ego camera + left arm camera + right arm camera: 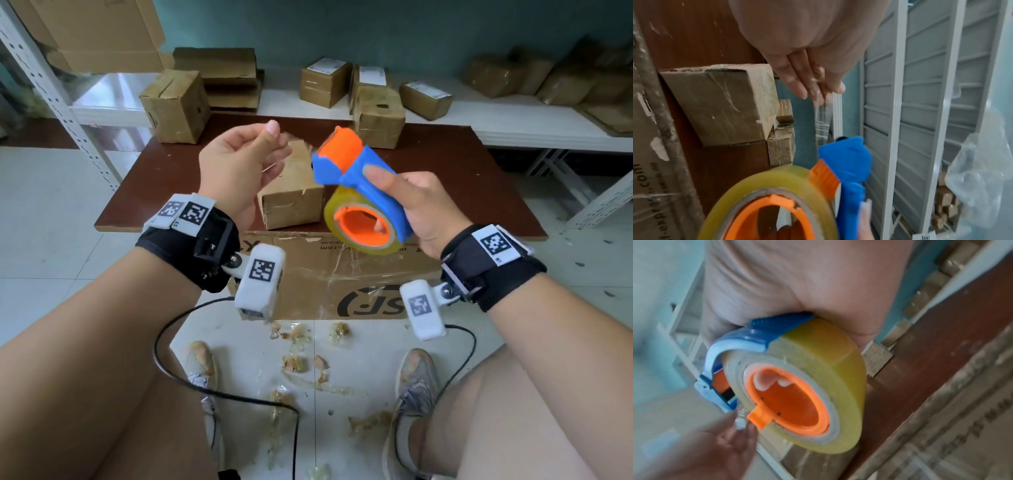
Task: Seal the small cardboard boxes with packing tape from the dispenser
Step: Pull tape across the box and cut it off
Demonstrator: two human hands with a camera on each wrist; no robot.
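Observation:
My right hand (394, 192) grips the blue and orange tape dispenser (356, 171) in the air, thumb on its blue body and fingertips (764, 381) inside the orange core of the yellowish tape roll (363, 226). My left hand (275, 144) is raised beside it, left of the cutter end. Its fingers (807, 81) and thumb pinch the free end of a clear tape strip (823, 113) that runs to the dispenser (846, 162). Below both hands a small cardboard box (291, 198) lies on the brown board (462, 178), untouched.
Two more small boxes (174, 106) (376, 116) stand at the back of the board, and several sit on the white shelf (513, 116) behind. A flattened carton (342, 274) lies at the board's front edge. Tape scraps (298, 359) and a cable (205, 387) litter the floor by my feet.

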